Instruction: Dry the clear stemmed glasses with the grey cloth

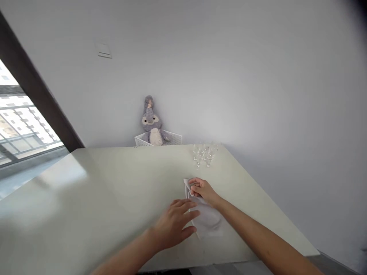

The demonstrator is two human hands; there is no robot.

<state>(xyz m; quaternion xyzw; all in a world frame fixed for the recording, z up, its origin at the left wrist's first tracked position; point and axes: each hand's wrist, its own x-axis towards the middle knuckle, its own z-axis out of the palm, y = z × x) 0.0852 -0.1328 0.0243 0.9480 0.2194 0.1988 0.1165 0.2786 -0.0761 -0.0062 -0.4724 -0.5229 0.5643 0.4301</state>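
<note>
A thin white cloth, folded and slightly rumpled, lies on the pale table near its front right part. Fingertips of my right hand are pinched together on the cloth near its far left corner, lifting a bit of the edge there. Beside the cloth's left edge is my left hand, palm down with fingers spread and slightly blurred. Its fingertips reach over that edge; whether they touch the cloth I cannot tell. Part of the cloth is hidden behind my right hand and forearm.
Several clear stemmed glasses stand at the back right of the table. Past the far edge, a grey plush toy sits in a white basket against the wall. A window is at the left.
</note>
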